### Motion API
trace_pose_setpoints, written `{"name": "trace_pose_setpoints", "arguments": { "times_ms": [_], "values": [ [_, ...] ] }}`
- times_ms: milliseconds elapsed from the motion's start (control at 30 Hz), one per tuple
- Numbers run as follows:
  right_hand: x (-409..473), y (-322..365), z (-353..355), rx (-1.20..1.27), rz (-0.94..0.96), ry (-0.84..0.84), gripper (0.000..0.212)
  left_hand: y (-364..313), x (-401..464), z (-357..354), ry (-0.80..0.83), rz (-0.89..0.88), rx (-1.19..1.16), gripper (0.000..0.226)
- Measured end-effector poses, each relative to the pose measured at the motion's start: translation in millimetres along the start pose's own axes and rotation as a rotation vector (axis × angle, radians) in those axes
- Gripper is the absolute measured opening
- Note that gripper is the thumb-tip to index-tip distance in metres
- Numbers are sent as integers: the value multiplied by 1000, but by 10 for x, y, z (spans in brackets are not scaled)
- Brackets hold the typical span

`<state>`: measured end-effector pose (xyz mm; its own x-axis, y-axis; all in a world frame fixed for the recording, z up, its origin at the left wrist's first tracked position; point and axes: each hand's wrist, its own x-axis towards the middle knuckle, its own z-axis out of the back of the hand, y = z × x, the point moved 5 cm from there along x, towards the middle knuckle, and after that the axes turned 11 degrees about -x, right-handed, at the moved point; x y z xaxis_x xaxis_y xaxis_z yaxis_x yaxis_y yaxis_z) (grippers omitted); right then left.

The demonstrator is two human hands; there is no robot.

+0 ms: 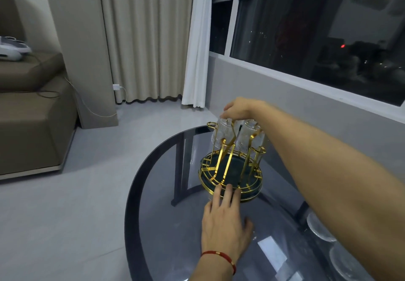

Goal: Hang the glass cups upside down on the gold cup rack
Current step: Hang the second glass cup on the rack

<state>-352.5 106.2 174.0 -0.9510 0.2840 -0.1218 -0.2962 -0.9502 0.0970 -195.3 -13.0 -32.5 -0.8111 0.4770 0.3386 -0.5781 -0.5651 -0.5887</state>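
Left hand (225,221) lies flat, fingers steadying the rack (231,171) base; right hand (237,109) grips an inverted cup (221,133) from above, fingertips hidden, on the tabletop (175,226).

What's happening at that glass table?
A person is loading glass cups onto a gold cup rack on a dark glass table. The left hand presses its fingers on the rack's round base to steady it. The right hand grips the upturned bottom of one cup on a prong. Another cup hangs upside down beside it.
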Motion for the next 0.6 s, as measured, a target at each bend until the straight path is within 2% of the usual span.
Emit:
{"name": "trace_pose_setpoints", "arguments": {
  "times_ms": [133, 267, 433, 600],
  "values": [
    [-370, -170, 182, 142, 58, -231, 44, -1, 0, 3, 21, 3, 41, 69],
    [-967, -537, 163, 191, 31, -420, 38, -11, -5, 26, 31, 4, 99, 71],
    [-2039, -1204, -198, 295, -96, -531, 33, -50, -38, 18, 44, 11, 146, 72],
    [-3232, -1795, -691, 473, -293, -779, 32, -207, -114, 23, 40, -15, 109, 72]
  ]
}}
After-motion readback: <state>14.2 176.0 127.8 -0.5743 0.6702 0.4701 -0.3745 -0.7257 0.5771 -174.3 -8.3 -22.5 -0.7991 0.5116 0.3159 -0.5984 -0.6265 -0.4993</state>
